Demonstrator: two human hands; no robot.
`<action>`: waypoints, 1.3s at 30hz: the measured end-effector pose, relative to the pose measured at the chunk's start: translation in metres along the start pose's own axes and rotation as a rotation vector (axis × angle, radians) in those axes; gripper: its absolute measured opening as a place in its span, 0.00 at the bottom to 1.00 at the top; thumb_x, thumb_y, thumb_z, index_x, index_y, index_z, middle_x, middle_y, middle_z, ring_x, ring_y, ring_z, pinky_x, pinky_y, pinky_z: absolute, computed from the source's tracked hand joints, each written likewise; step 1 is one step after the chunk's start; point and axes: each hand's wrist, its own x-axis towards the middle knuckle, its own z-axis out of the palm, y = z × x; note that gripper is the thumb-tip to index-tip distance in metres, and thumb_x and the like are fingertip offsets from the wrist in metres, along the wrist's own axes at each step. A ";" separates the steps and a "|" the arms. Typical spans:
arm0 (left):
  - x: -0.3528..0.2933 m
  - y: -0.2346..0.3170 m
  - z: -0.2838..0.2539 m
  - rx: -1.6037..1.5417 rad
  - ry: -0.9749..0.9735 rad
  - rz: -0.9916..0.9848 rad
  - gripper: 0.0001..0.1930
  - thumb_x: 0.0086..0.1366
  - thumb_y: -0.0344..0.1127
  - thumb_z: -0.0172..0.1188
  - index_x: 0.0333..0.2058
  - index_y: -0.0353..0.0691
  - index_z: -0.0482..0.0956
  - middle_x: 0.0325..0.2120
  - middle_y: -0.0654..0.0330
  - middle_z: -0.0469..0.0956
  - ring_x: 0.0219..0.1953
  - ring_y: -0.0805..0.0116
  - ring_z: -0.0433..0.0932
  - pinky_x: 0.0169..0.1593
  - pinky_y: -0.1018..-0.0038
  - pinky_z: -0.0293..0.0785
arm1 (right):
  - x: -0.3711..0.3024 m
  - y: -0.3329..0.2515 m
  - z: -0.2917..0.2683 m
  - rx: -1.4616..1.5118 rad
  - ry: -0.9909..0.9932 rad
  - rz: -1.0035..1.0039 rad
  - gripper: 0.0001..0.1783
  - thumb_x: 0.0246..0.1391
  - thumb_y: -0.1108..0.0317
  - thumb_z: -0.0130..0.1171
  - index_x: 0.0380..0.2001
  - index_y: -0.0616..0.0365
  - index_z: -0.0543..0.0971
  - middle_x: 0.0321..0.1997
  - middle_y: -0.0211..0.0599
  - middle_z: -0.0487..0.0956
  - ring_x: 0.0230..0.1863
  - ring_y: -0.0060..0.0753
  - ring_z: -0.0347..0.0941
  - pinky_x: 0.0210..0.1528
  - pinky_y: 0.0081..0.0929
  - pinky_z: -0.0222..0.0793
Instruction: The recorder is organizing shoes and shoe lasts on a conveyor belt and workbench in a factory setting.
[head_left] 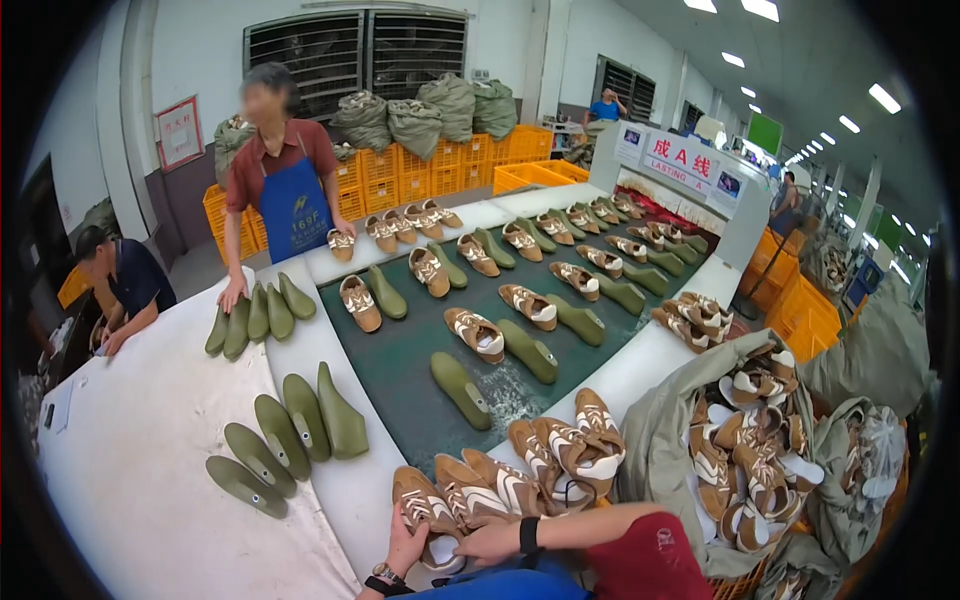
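Observation:
At the near edge of the bench, a brown shoe upper (422,505) with white stripes and laces sits between my hands, its toe pointing away from me. My left hand (404,545) grips its left side near the heel. My right hand (488,541) is at the right of the heel opening, its fingers closed on the edge. Beside it on the right stands a row of matching uppers (515,484). Left of my hands, several green shoe lasts (285,437) lie on the white tabletop.
A green conveyor belt (395,360) carries uppers and lasts in pairs. Across the table, a co-worker in a blue apron (298,205) touches lasts and an upper. An open sack of uppers (650,420) stands at my right. Yellow crates (410,180) line the back wall.

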 end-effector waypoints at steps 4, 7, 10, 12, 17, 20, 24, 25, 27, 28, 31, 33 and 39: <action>-0.023 0.003 0.002 0.018 0.004 -0.045 0.47 0.55 0.38 0.63 0.62 0.31 0.39 0.50 0.43 0.68 0.51 0.56 0.70 0.54 0.68 0.67 | 0.001 0.010 0.030 -0.098 0.047 0.106 0.18 0.46 0.66 0.54 0.42 0.56 0.74 0.35 0.51 0.77 0.36 0.50 0.75 0.40 0.45 0.70; -0.037 0.015 -0.004 -0.018 -0.037 -0.129 0.50 0.54 0.37 0.65 0.63 0.32 0.34 0.50 0.43 0.68 0.49 0.58 0.73 0.51 0.69 0.71 | 0.005 0.005 0.037 -0.143 0.084 0.050 0.18 0.44 0.62 0.58 0.40 0.55 0.75 0.32 0.49 0.78 0.35 0.51 0.75 0.37 0.46 0.70; -0.044 0.025 -0.010 -0.228 0.035 -0.207 0.51 0.54 0.34 0.65 0.63 0.35 0.33 0.49 0.45 0.68 0.49 0.58 0.73 0.51 0.70 0.71 | 0.007 -0.010 0.035 -0.184 0.170 0.042 0.17 0.42 0.58 0.61 0.35 0.55 0.76 0.28 0.47 0.78 0.34 0.52 0.76 0.35 0.45 0.71; -0.048 0.031 -0.016 -0.241 0.037 -0.163 0.52 0.53 0.33 0.65 0.63 0.35 0.31 0.49 0.44 0.69 0.47 0.59 0.74 0.49 0.69 0.72 | 0.011 -0.019 0.029 -0.211 0.154 0.078 0.17 0.42 0.57 0.62 0.35 0.54 0.77 0.27 0.46 0.78 0.33 0.52 0.76 0.34 0.45 0.71; -0.058 0.058 -0.041 -0.271 0.065 -0.096 0.47 0.58 0.35 0.60 0.64 0.43 0.31 0.47 0.50 0.70 0.45 0.62 0.75 0.46 0.67 0.74 | 0.008 -0.034 0.010 -0.070 0.185 -0.010 0.15 0.44 0.62 0.59 0.36 0.53 0.77 0.27 0.47 0.78 0.32 0.52 0.75 0.33 0.44 0.70; -0.056 0.077 -0.053 -0.539 0.138 -0.248 0.39 0.64 0.37 0.52 0.64 0.52 0.34 0.46 0.56 0.70 0.46 0.61 0.73 0.48 0.64 0.73 | 0.003 -0.037 -0.006 0.036 0.244 -0.040 0.15 0.44 0.68 0.55 0.39 0.56 0.76 0.27 0.50 0.77 0.33 0.54 0.74 0.34 0.44 0.69; -0.052 0.088 -0.068 -0.880 -0.014 0.082 0.30 0.67 0.50 0.45 0.62 0.46 0.49 0.48 0.57 0.70 0.53 0.61 0.68 0.57 0.61 0.65 | -0.001 -0.053 -0.015 0.312 0.327 -0.166 0.17 0.46 0.67 0.56 0.42 0.60 0.73 0.28 0.50 0.77 0.33 0.54 0.74 0.37 0.39 0.69; -0.050 0.088 -0.071 -0.972 -0.104 0.000 0.29 0.67 0.53 0.44 0.60 0.43 0.54 0.50 0.56 0.70 0.53 0.61 0.68 0.58 0.61 0.64 | -0.002 -0.056 -0.015 0.339 0.315 -0.175 0.18 0.47 0.64 0.58 0.41 0.60 0.73 0.28 0.50 0.77 0.33 0.53 0.74 0.36 0.38 0.69; -0.049 0.088 -0.071 -1.031 -0.169 -0.113 0.33 0.65 0.62 0.42 0.56 0.39 0.61 0.53 0.55 0.68 0.53 0.59 0.68 0.59 0.60 0.62 | -0.004 -0.061 -0.016 0.368 0.306 -0.183 0.19 0.48 0.60 0.59 0.41 0.60 0.73 0.28 0.50 0.76 0.32 0.52 0.74 0.36 0.37 0.69; -0.049 0.088 -0.071 -1.027 -0.183 -0.117 0.33 0.65 0.62 0.42 0.56 0.39 0.61 0.53 0.55 0.68 0.53 0.59 0.68 0.59 0.60 0.62 | -0.006 -0.062 -0.016 0.365 0.318 -0.147 0.20 0.49 0.57 0.60 0.39 0.60 0.73 0.27 0.50 0.76 0.32 0.52 0.74 0.34 0.37 0.68; -0.055 0.089 -0.066 -1.115 -0.239 -0.143 0.34 0.63 0.64 0.43 0.55 0.40 0.63 0.51 0.55 0.70 0.54 0.57 0.68 0.60 0.59 0.61 | -0.007 -0.066 -0.015 0.303 0.381 -0.125 0.23 0.49 0.50 0.61 0.32 0.61 0.72 0.26 0.52 0.75 0.31 0.53 0.74 0.32 0.39 0.67; -0.057 0.092 -0.062 -1.107 -0.143 -0.186 0.29 0.65 0.58 0.46 0.55 0.41 0.64 0.50 0.54 0.71 0.53 0.56 0.69 0.60 0.59 0.61 | -0.007 -0.066 -0.015 0.285 0.432 -0.134 0.23 0.49 0.50 0.61 0.31 0.61 0.72 0.25 0.52 0.75 0.31 0.54 0.73 0.31 0.39 0.67; -0.052 0.092 -0.056 -0.986 -0.058 -0.199 0.22 0.63 0.37 0.52 0.56 0.39 0.63 0.48 0.56 0.72 0.49 0.61 0.73 0.54 0.63 0.70 | -0.010 -0.063 -0.006 0.220 0.339 -0.077 0.24 0.48 0.48 0.60 0.32 0.60 0.73 0.26 0.54 0.76 0.32 0.58 0.73 0.33 0.46 0.66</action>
